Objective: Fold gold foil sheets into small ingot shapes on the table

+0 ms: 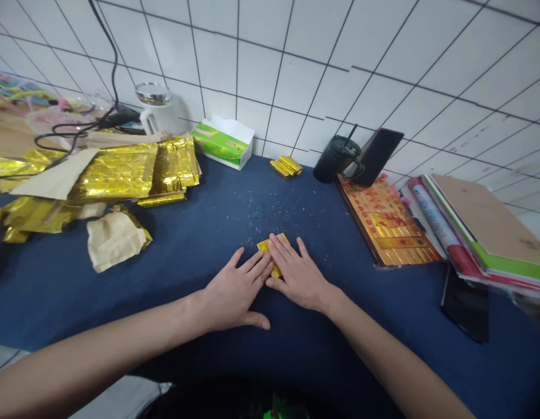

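A small piece of gold foil paper [276,271] lies on the dark blue tabletop [235,218], partly covered by my fingers. My left hand [240,288] rests flat, its fingertips on the lower left part of the foil paper and its thumb stretched away. From the other side my right hand [298,273] lies flat across the paper, fingers stretched out. How the paper is folded beneath them I cannot tell. Farther back, near the wall, sit several small gold foil rolls [286,167].
At left are stacked gold foil sheets [117,171] and a crumpled foil piece [117,238]. A tissue pack [221,142], a white mug [159,110] and a black cup [335,158] stand along the wall. Rightward lie an orange-gold packet [390,224], books [492,221] and a phone [465,305].
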The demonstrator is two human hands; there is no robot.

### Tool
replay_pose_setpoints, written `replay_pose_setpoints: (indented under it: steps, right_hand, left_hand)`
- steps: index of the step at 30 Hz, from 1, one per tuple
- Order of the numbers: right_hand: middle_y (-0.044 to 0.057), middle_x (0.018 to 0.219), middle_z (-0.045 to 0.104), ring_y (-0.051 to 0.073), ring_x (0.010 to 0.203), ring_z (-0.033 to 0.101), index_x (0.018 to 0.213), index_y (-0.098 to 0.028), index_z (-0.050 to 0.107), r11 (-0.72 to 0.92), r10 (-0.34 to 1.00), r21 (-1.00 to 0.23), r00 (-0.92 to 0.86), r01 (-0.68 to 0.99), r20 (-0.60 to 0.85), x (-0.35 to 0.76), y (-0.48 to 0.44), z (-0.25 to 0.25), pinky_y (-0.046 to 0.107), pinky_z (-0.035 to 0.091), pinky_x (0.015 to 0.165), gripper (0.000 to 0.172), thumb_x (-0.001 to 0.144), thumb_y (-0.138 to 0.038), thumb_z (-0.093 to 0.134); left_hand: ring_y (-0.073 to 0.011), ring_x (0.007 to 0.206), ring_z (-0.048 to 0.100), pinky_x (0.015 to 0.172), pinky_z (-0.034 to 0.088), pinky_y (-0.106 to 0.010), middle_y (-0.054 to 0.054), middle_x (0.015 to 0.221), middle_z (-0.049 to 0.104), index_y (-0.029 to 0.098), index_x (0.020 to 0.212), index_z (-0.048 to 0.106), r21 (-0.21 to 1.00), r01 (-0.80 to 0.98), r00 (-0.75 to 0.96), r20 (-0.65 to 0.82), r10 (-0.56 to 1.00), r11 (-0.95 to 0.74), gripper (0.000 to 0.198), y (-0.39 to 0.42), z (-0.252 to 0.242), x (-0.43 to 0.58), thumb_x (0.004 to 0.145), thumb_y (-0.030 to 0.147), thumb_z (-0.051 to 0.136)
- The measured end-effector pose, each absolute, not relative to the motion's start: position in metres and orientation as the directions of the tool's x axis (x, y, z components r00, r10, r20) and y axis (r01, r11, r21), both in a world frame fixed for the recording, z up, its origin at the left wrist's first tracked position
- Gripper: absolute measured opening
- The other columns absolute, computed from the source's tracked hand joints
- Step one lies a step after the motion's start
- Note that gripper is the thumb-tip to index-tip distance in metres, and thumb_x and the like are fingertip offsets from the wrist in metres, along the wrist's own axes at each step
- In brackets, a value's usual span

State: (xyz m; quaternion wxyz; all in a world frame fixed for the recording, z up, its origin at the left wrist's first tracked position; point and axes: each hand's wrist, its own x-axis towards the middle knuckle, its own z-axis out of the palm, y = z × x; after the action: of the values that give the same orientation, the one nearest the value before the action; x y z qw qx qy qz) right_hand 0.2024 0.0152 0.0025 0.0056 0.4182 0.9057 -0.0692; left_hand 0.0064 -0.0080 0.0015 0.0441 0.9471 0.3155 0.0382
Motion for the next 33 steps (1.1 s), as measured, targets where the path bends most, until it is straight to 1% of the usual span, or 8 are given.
replay_pose_setpoints:
  steps: [5, 10, 13, 16, 23, 27, 30, 33]
  right_hand:
    - [0.01, 0.147, 0.015, 0.025, 0.134, 0.009, 0.14, -0.017, 0.009, 0.56, 0.821, -0.09, -0.566, 0.824, -0.076, 0.233, 0.025, -0.004, 0.057, 0.009, 0.103, 0.069, 0.086, -0.057, 0.024]
    - [0.011, 0.145, 0.02, 0.024, 0.133, 0.015, 0.139, -0.014, 0.018, 0.466, 0.877, -0.106, -0.474, 0.878, -0.073, 0.222, 0.025, 0.015, 0.056, 0.012, 0.103, 0.061, 0.09, -0.05, 0.019]
    - [0.009, 0.145, 0.02, 0.021, 0.134, 0.013, 0.138, -0.014, 0.022, 0.567, 0.821, -0.092, -0.57, 0.818, -0.008, 0.2, 0.025, 0.02, 0.053, 0.011, 0.105, 0.052, 0.092, -0.039, 0.016]
    - [0.007, 0.144, 0.024, 0.021, 0.133, 0.016, 0.137, -0.015, 0.026, 0.627, 0.776, -0.063, -0.629, 0.776, -0.033, 0.191, 0.03, 0.013, 0.055, 0.011, 0.104, 0.047, 0.093, -0.029, 0.014]
    - [0.003, 0.146, 0.021, 0.022, 0.133, 0.014, 0.138, -0.019, 0.021, 0.627, 0.774, -0.083, -0.632, 0.774, -0.048, 0.202, 0.037, -0.002, 0.058, 0.016, 0.102, 0.047, 0.093, -0.033, 0.014]
    - [0.003, 0.145, 0.023, 0.022, 0.133, 0.016, 0.137, -0.021, 0.025, 0.612, 0.779, -0.143, -0.624, 0.778, -0.057, 0.202, 0.039, 0.004, 0.058, 0.015, 0.102, 0.046, 0.093, -0.034, 0.018]
    - [0.004, 0.139, 0.036, 0.021, 0.129, 0.027, 0.132, -0.022, 0.036, 0.569, 0.815, -0.244, -0.578, 0.785, 0.04, 0.206, 0.035, 0.014, 0.053, 0.021, 0.102, 0.043, 0.092, -0.034, 0.025]
    - [0.007, 0.111, 0.06, 0.019, 0.107, 0.05, 0.107, -0.02, 0.059, 0.573, 0.818, -0.296, -0.517, 0.764, 0.251, 0.21, 0.02, 0.022, 0.042, 0.034, 0.095, 0.03, 0.089, -0.026, 0.035]
  left_hand:
    - [-0.0297, 0.13, 0.022, 0.103, 0.014, -0.053, -0.018, 0.141, 0.027, 0.009, 0.136, 0.025, 0.132, 0.596, 0.794, 0.051, 0.606, -0.792, 0.093, -0.008, 0.001, 0.005, 0.073, 0.076, 0.018]
    - [-0.0304, 0.13, 0.023, 0.103, 0.015, -0.052, -0.018, 0.141, 0.027, 0.009, 0.137, 0.024, 0.117, 0.599, 0.792, 0.06, 0.607, -0.793, 0.093, -0.009, 0.001, 0.006, 0.072, 0.076, 0.021]
    - [-0.0319, 0.13, 0.023, 0.102, 0.016, -0.053, -0.02, 0.139, 0.03, 0.007, 0.136, 0.026, 0.117, 0.6, 0.792, 0.05, 0.609, -0.791, 0.095, -0.009, 0.002, 0.007, 0.071, 0.077, 0.024]
    - [-0.0315, 0.129, 0.024, 0.102, 0.017, -0.052, -0.019, 0.138, 0.032, 0.007, 0.136, 0.025, 0.124, 0.605, 0.788, 0.047, 0.614, -0.787, 0.094, -0.01, 0.004, 0.006, 0.071, 0.076, 0.025]
    - [-0.0312, 0.128, 0.026, 0.101, 0.019, -0.05, -0.019, 0.139, 0.031, 0.007, 0.137, 0.023, 0.115, 0.596, 0.794, 0.061, 0.604, -0.795, 0.095, -0.009, 0.005, 0.005, 0.071, 0.076, 0.028]
    - [-0.0282, 0.124, 0.033, 0.099, 0.024, -0.046, -0.016, 0.134, 0.04, 0.011, 0.132, 0.033, 0.101, 0.611, 0.784, 0.056, 0.618, -0.785, 0.075, -0.004, 0.008, 0.008, 0.079, 0.064, 0.035]
    - [-0.0255, 0.117, 0.041, 0.095, 0.029, -0.041, -0.012, 0.126, 0.049, 0.013, 0.125, 0.042, 0.091, 0.616, 0.779, 0.077, 0.622, -0.782, 0.053, 0.0, 0.012, 0.01, 0.085, 0.048, 0.041]
    - [-0.0233, 0.108, 0.048, 0.09, 0.033, -0.038, -0.01, 0.117, 0.054, 0.014, 0.119, 0.047, 0.09, 0.606, 0.785, 0.097, 0.613, -0.79, 0.04, 0.002, 0.015, 0.012, 0.086, 0.035, 0.046]
